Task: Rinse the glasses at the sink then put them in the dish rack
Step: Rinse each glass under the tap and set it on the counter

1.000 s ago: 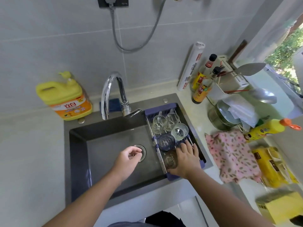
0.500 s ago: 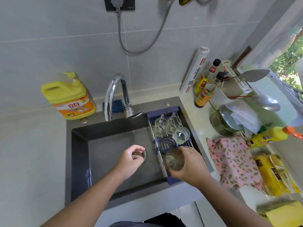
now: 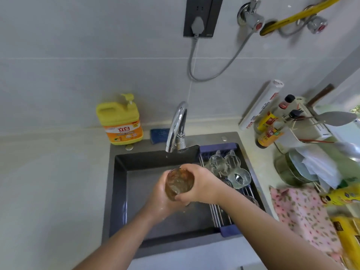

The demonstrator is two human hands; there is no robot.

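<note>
A clear drinking glass (image 3: 179, 184) is held over the dark sink (image 3: 136, 191), below the chrome tap (image 3: 176, 125). My right hand (image 3: 202, 184) wraps it from the right and my left hand (image 3: 161, 199) cups it from below and the left. Both hands look wet. The dish rack (image 3: 224, 219) spans the sink's right side. Several clear glasses (image 3: 228, 164) lie at its far end, among them a ribbed glass (image 3: 238, 178).
A yellow detergent jug (image 3: 120, 121) stands left of the tap and a blue sponge (image 3: 158, 134) behind it. To the right are sauce bottles (image 3: 269, 129), a wrap roll (image 3: 261, 106), a pot with plates (image 3: 298, 172), a pink cloth (image 3: 305, 213) and a yellow spray bottle (image 3: 342, 195).
My right hand lifted a glass off the near end of the rack and carried it left over the basin. My left hand rose from the drain to meet it.
</note>
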